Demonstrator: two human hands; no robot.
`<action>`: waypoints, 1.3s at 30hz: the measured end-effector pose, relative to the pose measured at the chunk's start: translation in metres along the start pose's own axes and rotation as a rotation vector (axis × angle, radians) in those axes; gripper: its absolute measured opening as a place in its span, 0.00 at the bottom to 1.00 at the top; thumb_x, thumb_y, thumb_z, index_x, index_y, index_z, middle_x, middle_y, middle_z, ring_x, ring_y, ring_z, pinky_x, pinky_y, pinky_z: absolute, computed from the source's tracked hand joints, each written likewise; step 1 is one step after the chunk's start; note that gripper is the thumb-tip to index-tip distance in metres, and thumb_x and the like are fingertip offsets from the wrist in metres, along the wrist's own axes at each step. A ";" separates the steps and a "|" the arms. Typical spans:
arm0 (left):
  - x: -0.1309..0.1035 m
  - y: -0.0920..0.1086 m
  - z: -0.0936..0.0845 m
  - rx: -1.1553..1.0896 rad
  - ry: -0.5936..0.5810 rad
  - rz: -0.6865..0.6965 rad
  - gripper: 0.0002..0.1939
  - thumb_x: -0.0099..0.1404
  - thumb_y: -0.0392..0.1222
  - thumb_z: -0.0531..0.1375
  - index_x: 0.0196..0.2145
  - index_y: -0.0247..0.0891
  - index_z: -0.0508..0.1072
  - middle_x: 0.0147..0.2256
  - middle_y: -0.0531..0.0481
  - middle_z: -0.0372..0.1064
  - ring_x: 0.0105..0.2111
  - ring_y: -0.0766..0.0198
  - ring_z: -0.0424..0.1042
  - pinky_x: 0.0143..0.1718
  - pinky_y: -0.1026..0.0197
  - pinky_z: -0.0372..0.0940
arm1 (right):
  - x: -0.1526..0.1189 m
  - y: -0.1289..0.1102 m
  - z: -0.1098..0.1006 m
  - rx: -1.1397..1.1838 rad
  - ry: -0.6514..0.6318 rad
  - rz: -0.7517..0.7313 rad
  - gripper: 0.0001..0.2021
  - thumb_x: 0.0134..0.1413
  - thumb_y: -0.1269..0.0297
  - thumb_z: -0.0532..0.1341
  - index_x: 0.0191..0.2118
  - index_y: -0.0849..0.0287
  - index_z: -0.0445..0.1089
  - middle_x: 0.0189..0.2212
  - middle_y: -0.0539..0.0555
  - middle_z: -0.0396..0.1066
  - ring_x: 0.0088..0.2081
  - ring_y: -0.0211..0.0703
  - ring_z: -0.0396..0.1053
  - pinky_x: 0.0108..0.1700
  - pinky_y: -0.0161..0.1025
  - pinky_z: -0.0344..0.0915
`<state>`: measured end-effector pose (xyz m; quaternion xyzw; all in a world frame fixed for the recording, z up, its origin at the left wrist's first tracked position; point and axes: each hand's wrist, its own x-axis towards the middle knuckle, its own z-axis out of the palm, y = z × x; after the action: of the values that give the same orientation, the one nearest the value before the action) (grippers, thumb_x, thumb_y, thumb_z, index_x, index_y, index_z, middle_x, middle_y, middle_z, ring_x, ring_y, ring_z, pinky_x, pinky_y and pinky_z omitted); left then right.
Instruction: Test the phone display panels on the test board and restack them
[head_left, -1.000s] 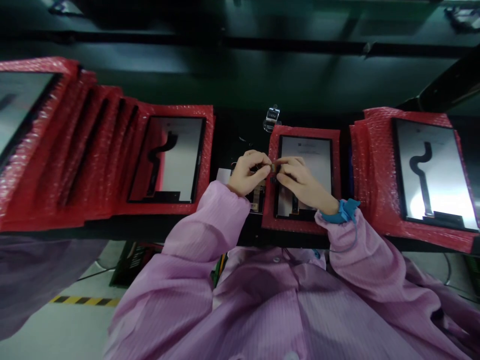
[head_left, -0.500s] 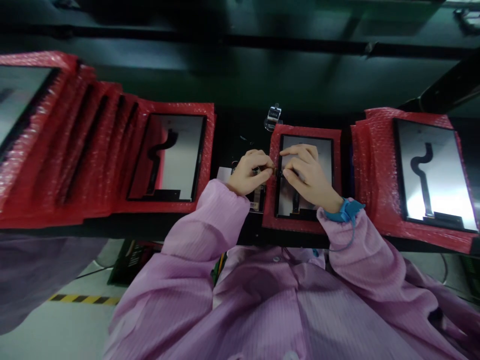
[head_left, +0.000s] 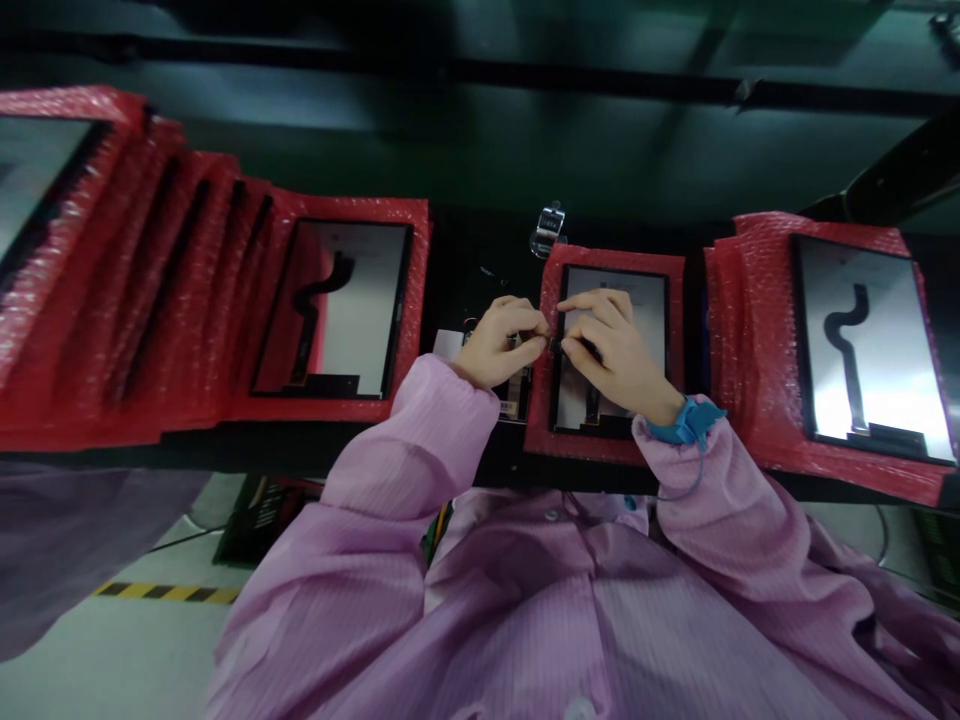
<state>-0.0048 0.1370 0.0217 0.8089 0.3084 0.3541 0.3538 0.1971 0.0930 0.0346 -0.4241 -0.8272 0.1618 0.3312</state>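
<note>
My left hand (head_left: pixel 496 345) is closed in a pinch, its thumb and fingertips meeting at the left edge of a display panel (head_left: pixel 651 310). What it grips is too small to make out. Across the panel lies my right hand (head_left: pixel 616 360), thumb and forefinger pinched near the same spot, other fingers curled. A dark flex cable (head_left: pixel 592 408) runs up the panel's back beneath this hand, and its end seems to be between the fingertips. The panel rests on red bubble wrap (head_left: pixel 546 425). Under my left hand a circuit board (head_left: pixel 512 402) is partly hidden.
Left stands a row of red bubble-wrap sleeves (head_left: pixel 187 300), with a panel (head_left: pixel 367 310) in front. To the right, another panel (head_left: pixel 892 350) leans on more red wrap. A small metal piece (head_left: pixel 550 222) sits behind the middle panel. A blue wrist strap (head_left: pixel 688 420) is on my right wrist.
The view has shifted slightly. Both hands keep their pinch at the panel's left edge, with only small finger movements.
</note>
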 end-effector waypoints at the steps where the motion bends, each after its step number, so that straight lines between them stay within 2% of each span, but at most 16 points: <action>1: 0.000 0.000 0.000 0.011 -0.007 -0.002 0.08 0.58 0.43 0.56 0.22 0.42 0.65 0.23 0.53 0.65 0.28 0.60 0.64 0.47 0.49 0.61 | 0.000 -0.001 0.000 0.008 -0.007 0.006 0.10 0.67 0.63 0.54 0.32 0.53 0.62 0.52 0.57 0.72 0.56 0.55 0.62 0.59 0.60 0.57; 7: 0.000 0.000 -0.001 0.035 -0.022 -0.002 0.12 0.62 0.45 0.56 0.22 0.42 0.66 0.23 0.53 0.65 0.29 0.60 0.65 0.48 0.50 0.62 | 0.000 -0.001 0.000 0.079 -0.037 0.061 0.10 0.69 0.61 0.53 0.33 0.53 0.63 0.52 0.56 0.73 0.56 0.53 0.63 0.60 0.59 0.57; 12: 0.000 -0.002 -0.002 0.038 -0.028 0.041 0.16 0.66 0.49 0.58 0.23 0.42 0.68 0.23 0.52 0.67 0.30 0.59 0.67 0.49 0.50 0.61 | -0.001 0.002 0.001 0.090 -0.044 0.050 0.10 0.69 0.60 0.53 0.33 0.54 0.63 0.52 0.57 0.72 0.56 0.53 0.64 0.60 0.58 0.58; 16: 0.001 -0.004 -0.002 0.030 -0.013 0.051 0.18 0.67 0.54 0.58 0.25 0.43 0.73 0.26 0.49 0.74 0.31 0.58 0.69 0.49 0.49 0.61 | 0.000 0.001 0.000 0.094 -0.040 0.054 0.10 0.69 0.60 0.52 0.34 0.53 0.63 0.52 0.57 0.73 0.56 0.53 0.64 0.60 0.58 0.58; 20: 0.000 -0.003 -0.001 0.003 0.014 0.044 0.15 0.66 0.51 0.60 0.25 0.42 0.74 0.27 0.50 0.75 0.31 0.59 0.71 0.52 0.47 0.62 | 0.000 -0.001 0.000 0.095 -0.022 0.047 0.11 0.69 0.60 0.53 0.33 0.53 0.63 0.51 0.56 0.74 0.55 0.53 0.65 0.59 0.57 0.58; 26: -0.001 -0.005 0.006 0.015 0.104 0.063 0.09 0.61 0.43 0.62 0.23 0.42 0.71 0.23 0.52 0.70 0.31 0.59 0.71 0.49 0.48 0.65 | -0.001 -0.003 0.005 0.102 -0.015 0.039 0.10 0.69 0.61 0.53 0.34 0.53 0.63 0.50 0.55 0.74 0.54 0.51 0.65 0.58 0.55 0.59; 29: -0.004 -0.003 0.006 0.031 0.184 0.089 0.07 0.63 0.46 0.63 0.30 0.42 0.75 0.30 0.49 0.74 0.37 0.56 0.73 0.53 0.47 0.63 | -0.001 -0.001 0.006 0.095 -0.004 0.058 0.11 0.70 0.60 0.52 0.34 0.53 0.63 0.49 0.56 0.74 0.54 0.51 0.65 0.58 0.55 0.59; 30: -0.008 -0.001 0.006 0.028 0.268 0.092 0.08 0.65 0.48 0.62 0.34 0.42 0.76 0.35 0.48 0.75 0.40 0.55 0.74 0.55 0.46 0.62 | -0.001 0.000 0.006 0.096 -0.003 0.071 0.11 0.70 0.59 0.52 0.34 0.53 0.63 0.49 0.56 0.74 0.54 0.51 0.65 0.58 0.54 0.59; 32: -0.020 0.005 0.008 0.038 0.526 0.050 0.11 0.69 0.50 0.59 0.42 0.42 0.75 0.42 0.46 0.74 0.45 0.56 0.72 0.55 0.49 0.63 | -0.001 0.002 0.006 0.103 0.011 0.096 0.13 0.71 0.58 0.51 0.34 0.53 0.63 0.48 0.56 0.74 0.54 0.50 0.66 0.59 0.54 0.59; 34: -0.040 0.012 0.014 0.115 0.769 -0.053 0.10 0.72 0.47 0.56 0.45 0.42 0.73 0.43 0.47 0.71 0.43 0.59 0.71 0.49 0.54 0.66 | -0.001 0.004 0.007 0.115 0.055 0.106 0.14 0.72 0.57 0.48 0.35 0.53 0.64 0.47 0.55 0.74 0.52 0.49 0.67 0.59 0.53 0.59; 35: -0.052 0.015 0.019 0.191 0.820 -0.110 0.08 0.72 0.45 0.56 0.44 0.42 0.73 0.41 0.47 0.70 0.39 0.61 0.70 0.44 0.56 0.66 | -0.001 0.004 0.007 0.117 0.083 0.112 0.15 0.73 0.57 0.47 0.36 0.53 0.65 0.46 0.55 0.74 0.51 0.49 0.67 0.58 0.52 0.59; 36: -0.064 0.019 0.025 0.277 0.806 -0.151 0.07 0.72 0.42 0.56 0.43 0.41 0.73 0.38 0.48 0.70 0.36 0.61 0.69 0.41 0.57 0.66 | -0.002 0.004 0.007 0.114 0.112 0.120 0.15 0.73 0.57 0.46 0.38 0.53 0.66 0.45 0.55 0.74 0.50 0.48 0.67 0.58 0.52 0.59; 39: -0.098 0.027 0.045 0.505 0.549 -0.194 0.08 0.69 0.37 0.57 0.44 0.41 0.73 0.33 0.49 0.68 0.33 0.58 0.68 0.39 0.55 0.65 | -0.002 0.004 0.007 0.081 0.182 0.147 0.14 0.72 0.58 0.47 0.43 0.54 0.67 0.46 0.56 0.73 0.50 0.50 0.66 0.57 0.51 0.59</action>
<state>-0.0166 0.0324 -0.0140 0.7126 0.5443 0.4355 0.0795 0.1955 0.0933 0.0264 -0.4827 -0.7533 0.1797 0.4089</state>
